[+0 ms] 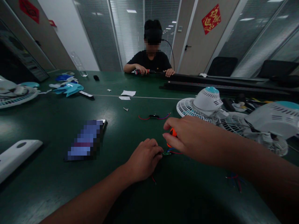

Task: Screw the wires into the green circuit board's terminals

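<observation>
Nearly closed, my left hand (145, 160) pinched a flat green circuit board (166, 153) with red-and-blue wires (177, 152), my right hand (183, 135) gripping an orange-black tool (173, 133).

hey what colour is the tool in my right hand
The tool in your right hand looks orange and black, best seen in the head view.

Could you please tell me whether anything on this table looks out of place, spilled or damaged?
Nothing looks clearly spilled or damaged. Mildly untidy are the white paper scraps lying loose on the green table, beyond the left hand; they look like stray litter, apart from the small circuit board at its fingertips.
</observation>
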A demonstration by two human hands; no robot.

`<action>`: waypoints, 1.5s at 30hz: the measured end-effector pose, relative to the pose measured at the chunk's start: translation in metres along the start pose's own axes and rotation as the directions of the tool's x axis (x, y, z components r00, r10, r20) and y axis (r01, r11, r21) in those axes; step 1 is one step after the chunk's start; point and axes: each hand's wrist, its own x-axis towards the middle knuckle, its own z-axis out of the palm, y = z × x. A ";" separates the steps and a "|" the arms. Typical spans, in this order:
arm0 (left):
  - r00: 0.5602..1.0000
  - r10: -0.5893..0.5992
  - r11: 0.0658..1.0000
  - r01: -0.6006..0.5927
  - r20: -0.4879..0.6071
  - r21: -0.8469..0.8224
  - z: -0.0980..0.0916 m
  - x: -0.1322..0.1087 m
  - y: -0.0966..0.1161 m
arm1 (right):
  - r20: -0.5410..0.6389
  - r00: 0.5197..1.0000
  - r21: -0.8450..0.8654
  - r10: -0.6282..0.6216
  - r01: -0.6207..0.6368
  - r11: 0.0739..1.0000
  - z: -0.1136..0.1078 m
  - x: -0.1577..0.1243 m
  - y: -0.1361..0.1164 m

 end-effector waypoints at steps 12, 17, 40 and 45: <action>1.000 0.006 1.000 -0.006 -0.008 -0.011 0.001 0.000 -0.001 | 0.008 1.000 -0.032 -0.025 0.026 0.999 -0.002 -0.002 0.002; 1.000 0.011 1.000 -0.011 -0.029 0.005 0.001 0.000 0.000 | -0.049 0.990 -0.105 0.130 -0.134 0.985 -0.003 -0.001 0.001; 1.000 0.007 1.000 -0.007 -0.009 -0.025 0.000 0.001 0.000 | -0.039 0.999 -0.014 0.008 -0.009 1.000 0.003 0.006 0.001; 1.000 0.011 1.000 -0.011 -0.009 -0.024 0.001 0.000 -0.001 | -0.054 0.998 -0.032 -0.030 0.028 0.999 0.004 0.007 0.002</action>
